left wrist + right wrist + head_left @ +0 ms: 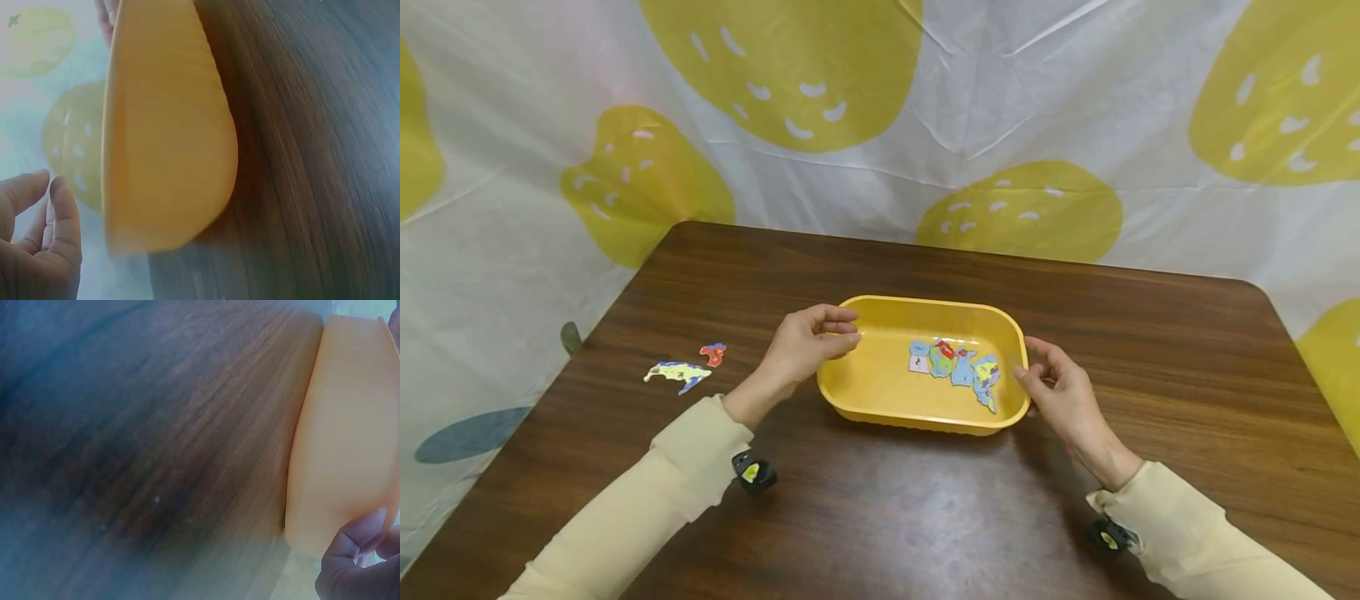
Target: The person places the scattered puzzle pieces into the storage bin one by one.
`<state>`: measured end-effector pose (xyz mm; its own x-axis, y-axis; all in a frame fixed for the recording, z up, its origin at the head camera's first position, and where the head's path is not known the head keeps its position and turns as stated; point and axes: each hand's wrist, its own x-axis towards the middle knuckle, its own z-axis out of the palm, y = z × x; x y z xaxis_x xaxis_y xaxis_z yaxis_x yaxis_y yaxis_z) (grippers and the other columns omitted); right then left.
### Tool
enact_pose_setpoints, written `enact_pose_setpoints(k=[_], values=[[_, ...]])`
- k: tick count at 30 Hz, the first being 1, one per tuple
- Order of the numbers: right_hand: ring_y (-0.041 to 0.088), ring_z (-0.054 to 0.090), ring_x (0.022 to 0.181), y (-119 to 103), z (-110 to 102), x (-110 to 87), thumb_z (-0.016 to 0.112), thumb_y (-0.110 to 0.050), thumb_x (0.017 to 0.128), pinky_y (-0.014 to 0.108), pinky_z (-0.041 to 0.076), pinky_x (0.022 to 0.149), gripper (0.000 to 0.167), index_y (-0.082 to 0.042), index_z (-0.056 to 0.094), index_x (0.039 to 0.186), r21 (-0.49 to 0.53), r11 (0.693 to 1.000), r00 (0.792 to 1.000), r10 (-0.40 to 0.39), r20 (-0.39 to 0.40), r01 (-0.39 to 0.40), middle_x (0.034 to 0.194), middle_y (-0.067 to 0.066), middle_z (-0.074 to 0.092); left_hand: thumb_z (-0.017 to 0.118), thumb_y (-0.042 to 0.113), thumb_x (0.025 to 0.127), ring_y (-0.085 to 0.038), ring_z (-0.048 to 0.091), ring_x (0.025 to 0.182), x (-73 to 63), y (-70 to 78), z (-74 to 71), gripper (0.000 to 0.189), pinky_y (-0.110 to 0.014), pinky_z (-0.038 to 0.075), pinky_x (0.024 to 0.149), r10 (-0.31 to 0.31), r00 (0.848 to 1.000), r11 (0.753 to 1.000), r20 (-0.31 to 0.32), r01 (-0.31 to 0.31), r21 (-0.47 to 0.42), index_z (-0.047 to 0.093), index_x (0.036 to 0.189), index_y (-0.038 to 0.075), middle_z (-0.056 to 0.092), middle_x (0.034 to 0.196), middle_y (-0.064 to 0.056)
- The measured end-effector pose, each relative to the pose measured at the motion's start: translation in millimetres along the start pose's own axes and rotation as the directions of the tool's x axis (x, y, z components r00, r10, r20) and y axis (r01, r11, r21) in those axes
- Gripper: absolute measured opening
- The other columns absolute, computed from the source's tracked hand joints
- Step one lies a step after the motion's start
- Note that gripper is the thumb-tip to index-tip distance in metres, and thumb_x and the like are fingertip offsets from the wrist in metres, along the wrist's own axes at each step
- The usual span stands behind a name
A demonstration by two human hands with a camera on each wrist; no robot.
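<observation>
A yellow plastic basin [880, 392] stands on the table, and several flat, map-like cutouts [942, 358] lie inside it toward its right half. At the basin's right end my right hand [1063, 392] grips the rim, thumb over the inner side and fingers outside. My left hand [811, 342] hovers by the left end, overlapping the rim in the head view. In the left wrist view its thumb and fingertips come close together beside the basin wall [169, 137], with nothing visible between them. The right wrist view has the right fingers against the basin's outer wall [344, 437].
Left of the basin, two more cutouts lie on the brown wooden table [880, 517]: a pale yellow and blue one [677, 373] and a small red and blue one [713, 354]. Behind the table hangs a white curtain [865, 192] with yellow shapes.
</observation>
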<state>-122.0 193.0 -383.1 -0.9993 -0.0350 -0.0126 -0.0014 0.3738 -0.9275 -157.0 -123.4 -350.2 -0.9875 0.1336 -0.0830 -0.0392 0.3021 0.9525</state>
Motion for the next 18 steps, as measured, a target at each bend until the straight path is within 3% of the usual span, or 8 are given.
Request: enact_pose_setpoints(k=[5, 10, 18], values=[[0.007, 0.050, 0.067, 0, 0, -0.1, 0.054, -0.006, 0.094, 0.023, 0.049, 0.051, 0.048, 0.003, 0.038, 0.138, -0.001, 1.000, 1.000, 0.000, 0.000, 0.000, 0.080, 0.004, 0.045, 0.066, 0.005, 0.086, -0.009, 0.063, 0.081, -6.8, -4.4, -17.7, 0.037, -0.029, 0.056, 0.075, 0.011, 1.000, 0.997, -0.022, -0.013, -0.075, 0.057, 0.121, -0.006, 0.062, 0.108, -0.020], [0.007, 0.050, 0.067, 0, 1, 0.2, 0.054, -0.006, 0.094, 0.022, 0.048, 0.051, 0.047, 0.003, 0.038, 0.138, 0.007, 1.000, 1.000, 0.001, 0.001, -0.001, 0.079, 0.003, 0.045, 0.065, 0.004, 0.087, -0.012, 0.065, 0.084, -13.2, -11.9, -32.2, 0.038, -0.034, 0.055, 0.081, 0.013, 0.999, 0.993, -0.041, -0.017, -0.115, 0.055, 0.121, -0.008, 0.062, 0.108, -0.019], [0.007, 0.050, 0.064, 1, 0, 0.0, 0.054, -0.006, 0.094, 0.022, 0.048, 0.051, 0.048, 0.003, 0.038, 0.138, 0.008, 1.000, 1.000, -0.002, 0.003, 0.002, 0.079, 0.004, 0.046, 0.066, 0.007, 0.087, -0.005, 0.065, 0.082, -21.3, -24.4, -50.9, 0.040, -0.026, 0.055, 0.078, -0.018, 0.995, 0.993, -0.094, 0.006, -0.121, 0.053, 0.122, -0.008, 0.062, 0.103, -0.010]])
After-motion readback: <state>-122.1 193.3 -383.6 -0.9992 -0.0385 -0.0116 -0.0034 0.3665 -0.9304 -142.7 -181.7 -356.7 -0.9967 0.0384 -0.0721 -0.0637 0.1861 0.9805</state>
